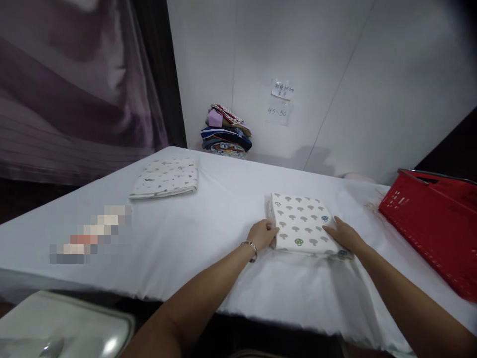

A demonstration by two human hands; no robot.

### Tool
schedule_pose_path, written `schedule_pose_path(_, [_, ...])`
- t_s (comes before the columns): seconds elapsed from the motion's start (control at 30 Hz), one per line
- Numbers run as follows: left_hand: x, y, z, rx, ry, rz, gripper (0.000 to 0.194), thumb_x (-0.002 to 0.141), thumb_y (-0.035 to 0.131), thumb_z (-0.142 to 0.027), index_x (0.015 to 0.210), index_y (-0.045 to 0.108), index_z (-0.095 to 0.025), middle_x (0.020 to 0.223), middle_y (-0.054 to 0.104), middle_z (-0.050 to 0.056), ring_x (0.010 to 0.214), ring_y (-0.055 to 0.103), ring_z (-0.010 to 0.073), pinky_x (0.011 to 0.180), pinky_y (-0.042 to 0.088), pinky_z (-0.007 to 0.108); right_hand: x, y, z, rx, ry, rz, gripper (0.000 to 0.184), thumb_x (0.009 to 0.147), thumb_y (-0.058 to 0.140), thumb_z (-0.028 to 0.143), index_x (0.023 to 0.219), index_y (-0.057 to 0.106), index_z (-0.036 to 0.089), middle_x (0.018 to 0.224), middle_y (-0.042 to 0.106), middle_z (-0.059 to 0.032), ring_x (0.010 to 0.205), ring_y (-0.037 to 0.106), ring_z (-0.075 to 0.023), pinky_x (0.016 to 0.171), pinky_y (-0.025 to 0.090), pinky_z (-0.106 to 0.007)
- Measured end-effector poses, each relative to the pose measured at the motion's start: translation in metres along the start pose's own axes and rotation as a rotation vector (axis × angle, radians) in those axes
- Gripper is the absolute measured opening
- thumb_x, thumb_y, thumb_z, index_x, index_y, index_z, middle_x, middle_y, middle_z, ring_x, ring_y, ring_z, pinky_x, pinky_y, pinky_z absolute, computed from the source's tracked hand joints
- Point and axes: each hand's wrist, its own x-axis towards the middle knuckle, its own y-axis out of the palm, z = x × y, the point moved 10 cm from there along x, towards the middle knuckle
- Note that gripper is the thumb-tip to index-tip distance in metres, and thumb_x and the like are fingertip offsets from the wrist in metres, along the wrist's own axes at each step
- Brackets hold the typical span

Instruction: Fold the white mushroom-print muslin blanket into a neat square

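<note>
A folded white cloth with a mushroom print [300, 223] lies on the white table [208, 219]. My left hand [263, 234], with a bracelet at the wrist, grips the cloth's near left corner with curled fingers. My right hand [345, 234] rests on the cloth's near right side, fingers lying flat on top of it.
A second folded printed cloth [166, 177] lies at the far left of the table. A pile of folded coloured clothes [226, 132] stands against the back wall. A red plastic basket [436, 219] sits at the right. A pale container lid [63, 328] shows at bottom left.
</note>
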Motion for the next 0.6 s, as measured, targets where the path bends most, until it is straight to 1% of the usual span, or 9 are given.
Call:
schedule_pose_path(0.07, [0.011, -0.001, 0.007, -0.056, -0.058, -0.003, 0.022, 0.076, 0.058, -0.035, 0.087, 0.065, -0.017, 0.084, 0.069, 0.006, 0.079, 0.063, 0.0180, 0.069, 0.045, 0.025, -0.008, -0.006, 0.033, -0.025, -0.101, -0.066, 0.050, 0.080, 0.054, 0.038, 0.124, 0.052, 0.013, 0.124, 0.055, -0.0181, 0.113, 0.051, -0.0318, 0.095, 0.039, -0.042])
schedule_pose_path(0.1, [0.017, -0.001, 0.011, -0.089, -0.086, -0.001, 0.018, 0.077, 0.057, -0.032, 0.083, 0.065, -0.017, 0.078, 0.068, 0.005, 0.075, 0.063, 0.0171, 0.066, 0.045, 0.024, -0.014, -0.005, 0.055, 0.012, -0.161, -0.084, 0.043, 0.082, 0.050, 0.037, 0.119, 0.055, 0.015, 0.121, 0.058, -0.0146, 0.109, 0.054, -0.0286, 0.094, 0.040, -0.039])
schedule_pose_path(0.13, [0.023, -0.001, 0.014, -0.122, -0.108, -0.001, 0.015, 0.076, 0.056, -0.029, 0.080, 0.064, -0.017, 0.071, 0.067, 0.003, 0.070, 0.062, 0.0161, 0.063, 0.045, 0.024, -0.020, -0.002, 0.077, 0.090, -0.209, -0.075, 0.036, 0.083, 0.047, 0.036, 0.112, 0.060, 0.018, 0.113, 0.062, -0.0112, 0.102, 0.058, -0.0254, 0.090, 0.042, -0.036])
schedule_pose_path(0.2, [0.034, 0.000, 0.019, -0.176, -0.143, -0.005, 0.011, 0.076, 0.056, -0.024, 0.077, 0.063, -0.016, 0.061, 0.063, 0.001, 0.062, 0.061, 0.0145, 0.058, 0.044, 0.023, -0.034, 0.017, 0.121, 0.236, -0.283, 0.034, 0.027, 0.083, 0.047, 0.038, 0.093, 0.065, 0.022, 0.096, 0.068, -0.0050, 0.086, 0.061, -0.0207, 0.079, 0.046, -0.031])
schedule_pose_path(0.23, [0.038, 0.001, 0.021, -0.195, -0.156, -0.005, 0.010, 0.076, 0.056, -0.023, 0.077, 0.063, -0.016, 0.057, 0.061, 0.000, 0.058, 0.060, 0.0139, 0.056, 0.043, 0.023, -0.040, 0.027, 0.140, 0.276, -0.304, 0.089, 0.026, 0.083, 0.047, 0.040, 0.087, 0.065, 0.022, 0.088, 0.068, -0.0031, 0.080, 0.061, -0.0193, 0.073, 0.046, -0.030])
schedule_pose_path(0.3, [0.043, 0.004, 0.023, -0.223, -0.164, 0.004, 0.009, 0.076, 0.056, -0.023, 0.076, 0.062, -0.016, 0.054, 0.058, -0.001, 0.054, 0.059, 0.0124, 0.053, 0.042, 0.022, -0.047, 0.045, 0.168, 0.284, -0.307, 0.165, 0.025, 0.082, 0.048, 0.042, 0.082, 0.064, 0.022, 0.080, 0.067, -0.0015, 0.071, 0.059, -0.0170, 0.065, 0.043, -0.027])
schedule_pose_path(0.37, [0.043, 0.006, 0.024, -0.263, -0.163, 0.011, 0.009, 0.077, 0.057, -0.024, 0.076, 0.060, -0.016, 0.055, 0.059, -0.002, 0.051, 0.058, 0.0108, 0.052, 0.042, 0.021, -0.048, 0.057, 0.181, 0.214, -0.271, 0.183, 0.026, 0.081, 0.050, 0.043, 0.080, 0.063, 0.021, 0.076, 0.066, -0.0015, 0.066, 0.057, -0.0156, 0.060, 0.040, -0.026])
schedule_pose_path(0.5, [0.041, 0.009, 0.022, -0.350, -0.114, 0.023, 0.004, 0.074, 0.061, -0.019, 0.074, 0.057, -0.016, 0.055, 0.057, -0.004, 0.048, 0.055, 0.0082, 0.050, 0.042, 0.019, -0.042, 0.070, 0.186, 0.069, -0.197, 0.194, 0.031, 0.079, 0.054, 0.049, 0.078, 0.060, 0.019, 0.072, 0.065, -0.0039, 0.064, 0.055, -0.0156, 0.055, 0.035, -0.025])
schedule_pose_path(0.6, [0.041, 0.010, 0.020, -0.372, -0.083, 0.046, 0.006, 0.075, 0.060, -0.017, 0.070, 0.056, -0.017, 0.053, 0.055, -0.005, 0.045, 0.053, 0.0075, 0.048, 0.040, 0.018, -0.040, 0.073, 0.189, 0.053, -0.216, 0.200, 0.025, 0.080, 0.053, 0.043, 0.076, 0.059, 0.019, 0.072, 0.065, -0.0042, 0.064, 0.055, -0.0152, 0.056, 0.034, -0.025])
